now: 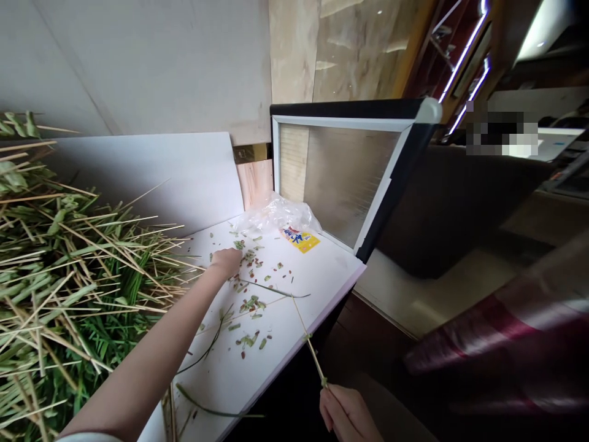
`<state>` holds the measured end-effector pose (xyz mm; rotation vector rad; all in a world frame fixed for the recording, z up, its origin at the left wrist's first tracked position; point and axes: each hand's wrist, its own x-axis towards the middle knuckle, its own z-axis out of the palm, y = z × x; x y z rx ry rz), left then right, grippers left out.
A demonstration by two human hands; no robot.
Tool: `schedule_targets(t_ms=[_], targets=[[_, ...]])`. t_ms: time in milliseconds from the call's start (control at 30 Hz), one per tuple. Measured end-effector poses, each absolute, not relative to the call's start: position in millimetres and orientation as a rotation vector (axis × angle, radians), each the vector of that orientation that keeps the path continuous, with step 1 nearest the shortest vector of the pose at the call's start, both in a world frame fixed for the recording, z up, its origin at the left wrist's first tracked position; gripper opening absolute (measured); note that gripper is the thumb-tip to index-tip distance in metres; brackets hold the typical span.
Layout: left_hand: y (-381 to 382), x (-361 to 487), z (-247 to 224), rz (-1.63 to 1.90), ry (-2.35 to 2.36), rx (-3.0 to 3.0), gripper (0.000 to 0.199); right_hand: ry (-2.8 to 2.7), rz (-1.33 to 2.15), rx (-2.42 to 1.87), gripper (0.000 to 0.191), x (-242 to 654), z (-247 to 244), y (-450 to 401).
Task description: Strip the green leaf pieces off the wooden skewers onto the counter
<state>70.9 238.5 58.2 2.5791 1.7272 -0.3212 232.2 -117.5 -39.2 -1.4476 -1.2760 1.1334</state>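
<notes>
My left hand [226, 263] reaches down to the white tabletop [285, 319], its fingers closed among small green and reddish-brown bits [253, 261]; what it pinches, if anything, is hidden. Low at the right, past the table's edge, my right hand [347, 412] is closed round a thin pale stalk [311, 350] that points up and to the left over the table. A long green blade [276, 290] lies by the tip of the stalk. More bits [251, 339] are scattered nearer the front.
A large heap of green and straw-coloured stalks [92, 264] fills the left side. Crumpled clear plastic [280, 213] and a yellow label [301, 239] lie at the back. A black-framed glass panel [345, 178] stands behind. At the right is a dark red wrapped object [497, 337].
</notes>
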Motion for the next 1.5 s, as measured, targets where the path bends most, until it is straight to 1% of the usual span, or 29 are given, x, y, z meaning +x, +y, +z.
schedule_targets(t_ms=[100, 167, 267, 333, 400, 533, 767, 1067, 1500], targets=[[227, 70, 69, -0.151, 1.653, 2.603, 0.017, -1.291, 1.091, -1.434, 0.059, 231, -41, -118], [213, 66, 75, -0.032, 1.559, 2.625, 0.013, -1.302, 1.075, -1.419, 0.06, 230, -43, -118], [181, 53, 76, 0.253, 1.278, 2.506, 0.016, -1.33, 1.083, -1.44, 0.06, 228, -41, -117], [156, 44, 72, 0.499, 1.028, 2.238, 0.019, -1.355, 1.084, -1.468, 0.062, 226, -37, -118], [135, 37, 67, 0.654, 0.855, 1.939, 0.024, -1.363, 1.084, -1.489, 0.063, 222, -33, -118], [112, 33, 63, 0.686, 0.784, 1.675, 0.031, -1.372, 1.105, -1.484, 0.062, 213, -28, -120], [115, 35, 58, 0.729, 0.825, 1.757, 0.043, -1.434, 1.085, -1.445, 0.061, 206, -28, -118], [103, 44, 51, 0.892, 0.729, 1.509, 0.033, -1.433, 1.101, -1.471, 0.062, 198, -19, -113], [90, 51, 56, 0.851, 0.762, 1.505, 0.038, -1.383, 1.089, -1.471, 0.061, 197, -15, -116]])
